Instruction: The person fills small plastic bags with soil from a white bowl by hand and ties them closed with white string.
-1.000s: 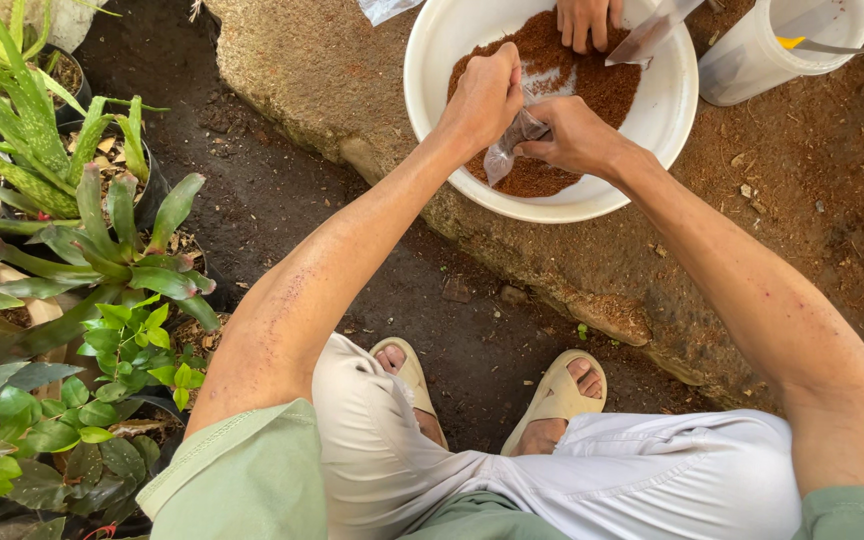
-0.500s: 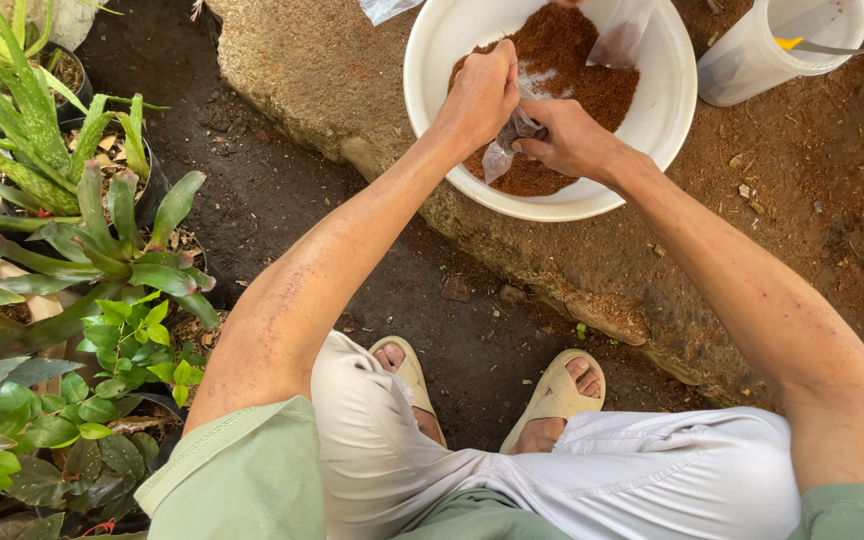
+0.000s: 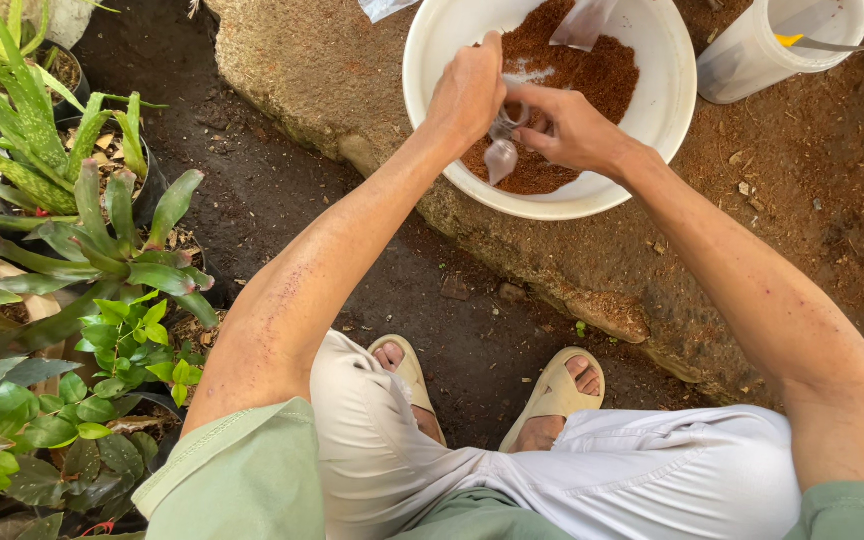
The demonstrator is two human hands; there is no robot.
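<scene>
A round white basin sits on a rough stone ledge and holds reddish-brown crumbly soil. My left hand and my right hand meet over the basin, both gripping a small clear plastic bag that hangs crumpled between them just above the soil. A second clear plastic bag dips into the basin from the far side.
A white plastic jug with a metal tool in it stands right of the basin. Potted green plants crowd the left. The stone ledge runs diagonally; dark earth lies below it, with my sandalled feet on it.
Another person's hand at the far rim has gone out of view. My hands have shifted slightly and bunched the clear bag tighter between them.
</scene>
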